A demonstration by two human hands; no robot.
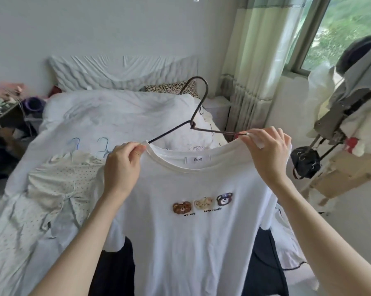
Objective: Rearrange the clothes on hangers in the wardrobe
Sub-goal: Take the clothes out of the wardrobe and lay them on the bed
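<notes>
Both hands, left [124,161] and right [265,149], pinched the white bear-print cotton T-shirt [193,227] at its collar, over the bed [107,116]. Its dark wire hanger [196,107] sat tilted; one shoulder could slip off.

Daylight enters through the window [340,33] at the upper right and lights the room evenly and brightly. The greenery outside is overexposed and washed out. The curtain [263,54] beside it glows where light passes through. The white T-shirt [191,231] and the bed [116,116] read pale and low in contrast, with a slight bluish cast; fold shadows are soft. Darker shade gathers below the shirt hem and along the bed's left edge. Wide-angle distortion bends the window frame and stretches the forearms toward the lower corners. Detail is soft throughout: the shirt's printed lettering is barely legible, and clutter at the far left and right edges is smeared.
</notes>
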